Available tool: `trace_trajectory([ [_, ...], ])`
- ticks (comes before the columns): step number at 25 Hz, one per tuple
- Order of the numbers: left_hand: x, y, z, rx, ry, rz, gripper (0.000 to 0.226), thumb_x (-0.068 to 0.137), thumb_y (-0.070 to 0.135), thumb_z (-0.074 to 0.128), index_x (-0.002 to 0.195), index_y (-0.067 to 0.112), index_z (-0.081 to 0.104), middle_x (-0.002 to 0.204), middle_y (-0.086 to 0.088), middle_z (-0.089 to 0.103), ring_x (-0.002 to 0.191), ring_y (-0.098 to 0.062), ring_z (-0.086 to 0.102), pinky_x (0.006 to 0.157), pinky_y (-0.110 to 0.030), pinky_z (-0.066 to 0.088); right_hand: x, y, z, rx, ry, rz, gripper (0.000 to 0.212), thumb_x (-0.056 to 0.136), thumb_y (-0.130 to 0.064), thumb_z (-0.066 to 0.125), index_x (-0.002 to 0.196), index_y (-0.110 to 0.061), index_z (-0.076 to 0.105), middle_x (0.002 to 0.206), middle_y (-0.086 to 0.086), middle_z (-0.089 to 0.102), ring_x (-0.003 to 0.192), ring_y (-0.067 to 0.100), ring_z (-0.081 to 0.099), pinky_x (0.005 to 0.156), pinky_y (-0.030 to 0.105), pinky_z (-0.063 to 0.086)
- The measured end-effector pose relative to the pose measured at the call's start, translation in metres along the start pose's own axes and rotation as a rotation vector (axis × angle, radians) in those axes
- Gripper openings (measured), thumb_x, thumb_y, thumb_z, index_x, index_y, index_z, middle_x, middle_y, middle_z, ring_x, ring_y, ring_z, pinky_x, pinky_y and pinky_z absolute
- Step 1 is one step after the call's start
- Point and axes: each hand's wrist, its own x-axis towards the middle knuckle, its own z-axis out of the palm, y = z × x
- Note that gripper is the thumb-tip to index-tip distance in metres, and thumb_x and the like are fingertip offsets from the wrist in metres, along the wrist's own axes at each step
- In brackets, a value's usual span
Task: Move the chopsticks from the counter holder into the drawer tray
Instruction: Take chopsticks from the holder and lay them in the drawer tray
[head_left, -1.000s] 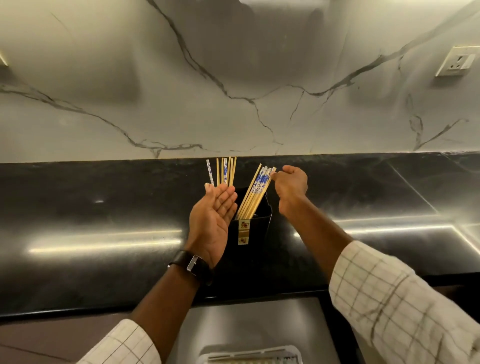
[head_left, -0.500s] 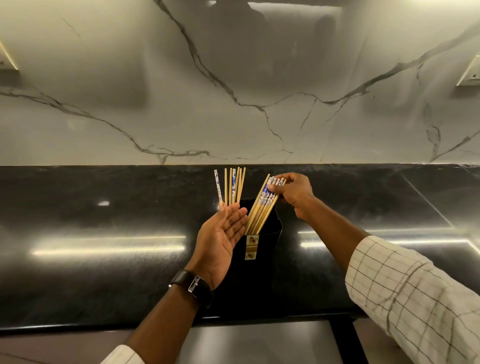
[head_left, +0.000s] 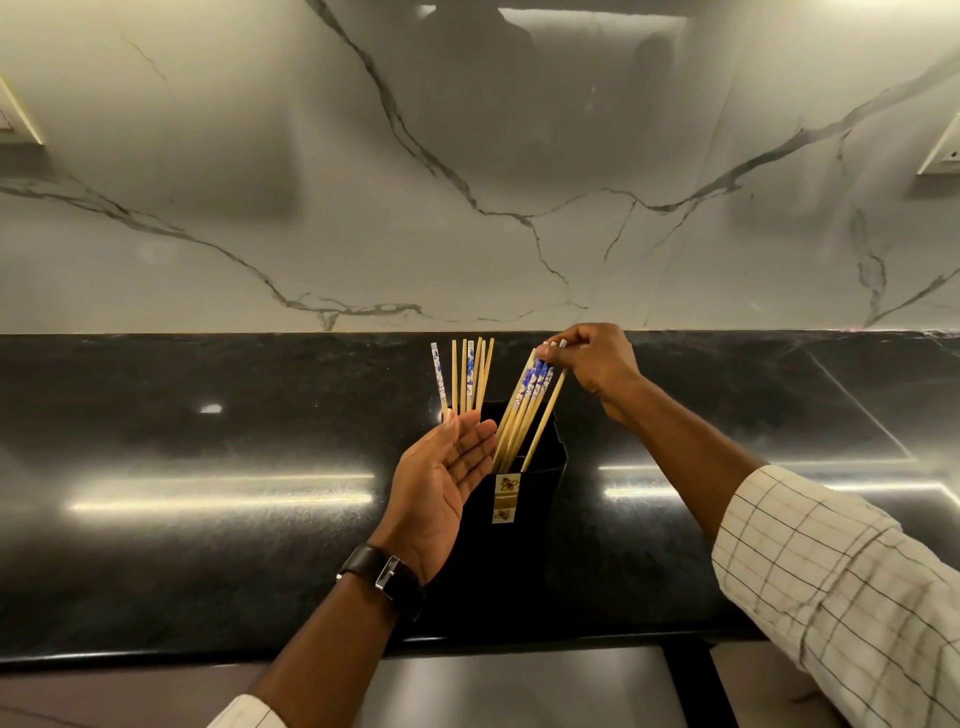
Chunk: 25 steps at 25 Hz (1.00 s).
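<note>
A black chopstick holder (head_left: 540, 467) with a gold label stands on the dark counter (head_left: 208, 467). A bunch of bamboo chopsticks (head_left: 522, 415) with blue-and-white tops leans in it. My right hand (head_left: 592, 364) pinches the top ends of that bunch. My left hand (head_left: 441, 478) is just left of the holder, palm toward me and fingers extended. A fan of several chopsticks (head_left: 467, 374) rises from behind its fingertips, apparently pinched at the thumb. Their lower ends are hidden.
A marble backsplash (head_left: 467, 182) rises behind the counter, with wall sockets at the far left (head_left: 15, 124) and far right (head_left: 943, 150). Below the counter's front edge, a grey drawer interior (head_left: 519, 691) shows between my arms; the tray is out of view.
My right hand moved onto the tops of the chopsticks in the holder and closed on them. My view tilted up, so the drawer tray dropped out of sight. My left hand kept its pose.
</note>
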Motion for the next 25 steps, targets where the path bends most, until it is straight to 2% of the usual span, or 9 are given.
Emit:
trace_trajectory([
  [4,-0.003,-0.003,-0.002,-0.001,0.015,0.014,0.041,0.102,0.030,0.048,0.131,0.005,0.061,0.124,-0.015,0.072,0.120,-0.028,0.066,0.112,-0.046,0.042,-0.003,-0.017,-0.012,-0.018,-0.011,-0.161,0.018,0.076,-0.020,0.083,0.091,-0.012,0.077,0.088,-0.002,0.077,0.084,0.010,0.074,0.082,0.029,0.061],
  [8,-0.010,-0.002,0.001,0.044,0.039,0.078,0.038,0.098,0.027,0.057,0.128,0.006,0.062,0.122,-0.013,0.073,0.118,-0.026,0.067,0.110,-0.045,0.045,-0.022,-0.045,-0.029,-0.090,0.040,-0.349,0.023,0.079,-0.020,0.080,0.100,-0.012,0.077,0.092,-0.002,0.077,0.084,0.010,0.075,0.082,0.026,0.061],
  [11,-0.027,0.000,0.012,0.121,0.181,0.191,0.021,0.098,0.024,0.060,0.111,0.011,0.069,0.113,-0.011,0.074,0.112,-0.025,0.069,0.096,-0.035,0.053,-0.053,-0.071,-0.048,0.052,0.142,-0.407,0.021,0.081,-0.018,0.079,0.102,-0.012,0.077,0.090,0.000,0.078,0.081,0.010,0.077,0.076,0.028,0.063],
  [13,-0.043,-0.007,0.020,0.070,0.363,0.204,0.016,0.098,0.026,0.060,0.102,0.012,0.066,0.102,-0.010,0.069,0.104,-0.026,0.063,0.087,-0.032,0.052,-0.083,-0.078,-0.062,0.326,0.213,-0.324,0.017,0.083,-0.014,0.077,0.100,-0.012,0.076,0.088,0.005,0.078,0.080,0.014,0.078,0.072,0.029,0.063],
  [14,-0.052,-0.012,0.024,-0.021,0.401,0.160,0.023,0.097,0.030,0.061,0.107,0.010,0.064,0.104,-0.011,0.065,0.106,-0.027,0.060,0.091,-0.034,0.052,-0.101,-0.077,-0.067,0.464,0.244,-0.264,0.016,0.084,-0.012,0.076,0.100,-0.011,0.075,0.088,0.007,0.079,0.080,0.016,0.078,0.069,0.029,0.063],
  [17,-0.080,-0.026,0.028,-0.325,0.314,0.049,0.050,0.095,0.039,0.061,0.129,0.003,0.055,0.124,-0.021,0.065,0.119,-0.032,0.063,0.108,-0.047,0.046,-0.146,-0.042,-0.064,0.731,0.268,-0.033,0.013,0.089,-0.007,0.070,0.100,0.000,0.073,0.086,0.014,0.078,0.071,0.019,0.075,0.064,0.027,0.062],
  [21,-0.109,-0.054,0.008,-0.414,0.333,0.095,0.037,0.102,0.026,0.050,0.129,0.001,0.055,0.120,-0.023,0.071,0.111,-0.036,0.071,0.096,-0.050,0.056,-0.206,0.030,-0.033,0.916,0.242,0.350,0.006,0.091,0.002,0.064,0.093,0.003,0.070,0.078,0.017,0.074,0.063,0.020,0.074,0.063,0.031,0.063],
  [23,-0.122,-0.078,-0.011,-0.366,0.448,0.013,0.035,0.103,0.024,0.050,0.127,0.001,0.056,0.116,-0.022,0.073,0.104,-0.034,0.073,0.088,-0.048,0.058,-0.240,0.063,-0.017,0.957,0.256,0.515,0.008,0.092,0.003,0.062,0.097,0.005,0.067,0.083,0.021,0.072,0.065,0.022,0.074,0.064,0.033,0.063],
  [25,-0.134,-0.110,-0.033,-0.313,0.568,-0.125,0.033,0.103,0.023,0.050,0.125,-0.001,0.057,0.114,-0.025,0.072,0.097,-0.034,0.074,0.082,-0.047,0.058,-0.269,0.096,-0.001,1.003,0.256,0.699,0.009,0.095,0.002,0.059,0.102,0.004,0.064,0.093,0.023,0.071,0.079,0.029,0.073,0.068,0.038,0.063],
])
